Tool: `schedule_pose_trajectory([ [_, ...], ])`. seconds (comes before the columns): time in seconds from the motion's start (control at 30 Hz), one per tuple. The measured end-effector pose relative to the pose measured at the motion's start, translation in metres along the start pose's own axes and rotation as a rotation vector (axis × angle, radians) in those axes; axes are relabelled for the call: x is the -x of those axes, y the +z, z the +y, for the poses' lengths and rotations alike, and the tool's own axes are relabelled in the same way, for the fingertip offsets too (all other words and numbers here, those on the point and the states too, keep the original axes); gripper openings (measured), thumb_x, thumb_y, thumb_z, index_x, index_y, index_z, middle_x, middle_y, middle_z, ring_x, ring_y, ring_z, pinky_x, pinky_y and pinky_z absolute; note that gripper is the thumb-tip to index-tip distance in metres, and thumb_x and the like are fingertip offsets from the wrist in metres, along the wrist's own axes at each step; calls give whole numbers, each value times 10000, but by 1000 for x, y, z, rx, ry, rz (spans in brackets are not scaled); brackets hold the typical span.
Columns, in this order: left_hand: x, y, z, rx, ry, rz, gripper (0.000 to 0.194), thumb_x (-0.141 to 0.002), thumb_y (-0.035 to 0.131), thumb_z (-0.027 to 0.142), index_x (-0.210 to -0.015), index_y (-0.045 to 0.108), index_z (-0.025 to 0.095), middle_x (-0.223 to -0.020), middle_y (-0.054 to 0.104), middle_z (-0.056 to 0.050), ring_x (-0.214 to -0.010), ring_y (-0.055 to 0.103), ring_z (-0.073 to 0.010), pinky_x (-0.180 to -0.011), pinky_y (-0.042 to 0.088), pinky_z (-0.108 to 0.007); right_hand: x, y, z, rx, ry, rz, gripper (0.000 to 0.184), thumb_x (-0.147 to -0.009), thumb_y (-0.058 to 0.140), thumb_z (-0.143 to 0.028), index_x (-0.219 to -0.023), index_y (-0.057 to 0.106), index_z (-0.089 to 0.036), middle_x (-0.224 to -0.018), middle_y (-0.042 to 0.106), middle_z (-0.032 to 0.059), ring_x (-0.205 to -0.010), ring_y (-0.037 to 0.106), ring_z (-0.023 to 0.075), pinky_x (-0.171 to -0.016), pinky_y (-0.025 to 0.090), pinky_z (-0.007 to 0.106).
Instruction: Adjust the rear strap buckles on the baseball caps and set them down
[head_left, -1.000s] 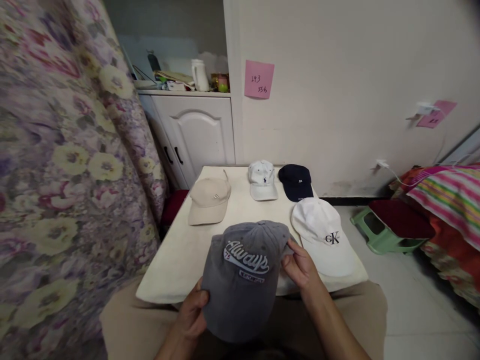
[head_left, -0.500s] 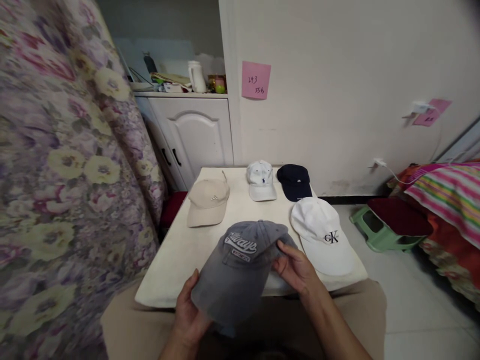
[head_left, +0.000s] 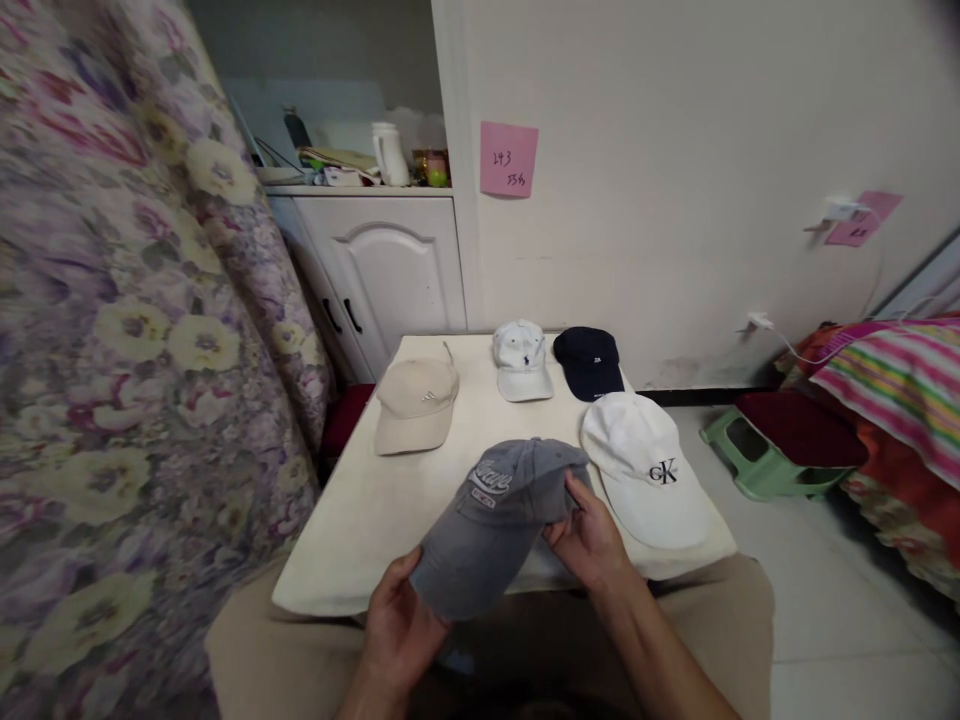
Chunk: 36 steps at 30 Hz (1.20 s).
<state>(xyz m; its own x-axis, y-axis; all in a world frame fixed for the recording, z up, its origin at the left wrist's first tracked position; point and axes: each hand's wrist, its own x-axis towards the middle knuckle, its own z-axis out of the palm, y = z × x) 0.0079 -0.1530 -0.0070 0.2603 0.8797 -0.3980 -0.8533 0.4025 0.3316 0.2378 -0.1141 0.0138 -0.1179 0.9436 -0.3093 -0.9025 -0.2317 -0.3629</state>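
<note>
A grey-blue baseball cap point(head_left: 487, 540) with white lettering is held between both hands over the near edge of the table point(head_left: 360, 540). My left hand point(head_left: 405, 620) grips its brim from the left, thumb on top. My right hand point(head_left: 589, 535) pinches the crown's right side, some fingers hidden beneath. Just right of that hand lies a white cap point(head_left: 637, 450) with black letters. Farther back sit a pale blue cap point(head_left: 522, 355) and a navy cap point(head_left: 589, 362). On the table's left rests a beige cap point(head_left: 416, 400).
A floral curtain point(head_left: 150, 400) hangs close on the left. Behind the table stand a white cabinet point(head_left: 397, 260) and a wall with a pink note point(head_left: 508, 160). To the right are a green stool point(head_left: 739, 460) with a dark red top and a striped bedcover point(head_left: 900, 385).
Both hands have shifted the grey-blue cap slightly right and turned it, so its lettering now faces more to the left. The other caps lie as before.
</note>
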Motion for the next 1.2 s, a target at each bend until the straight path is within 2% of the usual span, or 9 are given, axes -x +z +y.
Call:
schedule_pose_trajectory([
  [0.1,1,8,-4,-13,-18,72,289,-865,531,98,-771,805,103,-780,804,-118,-721,779,-265,-895,596,-406,2,-1,4,-12,40,-10,102,-824,748,-257,-908,746,-198,-869,816,18,-742,760,177,-675,597,279],
  [0.2,3,10,0,-27,-22,39,260,-817,555,57,-760,806,92,-761,801,-121,-677,774,-251,-871,604,-369,5,-4,4,7,81,-56,141,-854,715,-280,-954,742,-185,-925,814,48,-790,765,208,-684,609,322],
  [0.37,8,10,10,-41,36,-53,255,-804,572,34,-782,815,108,-778,805,-108,-720,778,-248,-916,584,-348,6,-9,-4,-134,39,93,108,-919,629,-167,-934,736,-178,-841,815,31,-710,766,162,-647,615,262],
  [0.5,12,16,13,-39,90,-39,264,-812,569,34,-804,815,127,-829,811,-92,-747,779,-239,-934,576,-338,5,-12,-7,-211,15,160,153,-972,590,-232,-944,735,-194,-816,812,16,-703,764,155,-637,617,258],
  [0.67,28,28,24,2,187,65,293,-805,546,21,-779,806,151,-835,814,-75,-731,779,-224,-927,582,-338,4,-30,1,-28,173,-14,382,-869,688,-524,-939,732,-151,-923,798,106,-819,753,220,-703,597,321],
  [0.8,39,42,43,-52,278,144,387,-807,515,-3,-1006,787,188,-852,815,-62,-848,778,-269,-928,587,-396,-3,-56,15,180,160,3,298,-775,827,-394,-815,714,-120,-835,774,93,-697,709,152,-658,546,248],
  [0.93,18,83,79,-169,362,73,482,-824,498,35,-1263,663,147,-914,807,-95,-947,757,-304,-914,598,-409,-9,-72,27,266,68,15,321,-680,902,-339,-858,718,-145,-785,752,38,-663,673,131,-681,533,255],
  [1.1,-52,174,143,-294,576,-313,460,-852,478,72,-1295,592,114,-1059,772,-111,-986,731,-255,-875,615,-384,-13,-76,31,322,76,-38,299,-710,882,-354,-845,709,-150,-787,740,48,-679,664,135,-695,513,262],
  [1.2,-100,213,177,-286,667,-447,417,-858,466,44,-1242,604,131,-1036,770,-90,-928,730,-210,-811,630,-355,-13,-77,32,308,81,-55,286,-726,872,-345,-849,706,-148,-787,726,44,-690,659,136,-704,503,264],
])
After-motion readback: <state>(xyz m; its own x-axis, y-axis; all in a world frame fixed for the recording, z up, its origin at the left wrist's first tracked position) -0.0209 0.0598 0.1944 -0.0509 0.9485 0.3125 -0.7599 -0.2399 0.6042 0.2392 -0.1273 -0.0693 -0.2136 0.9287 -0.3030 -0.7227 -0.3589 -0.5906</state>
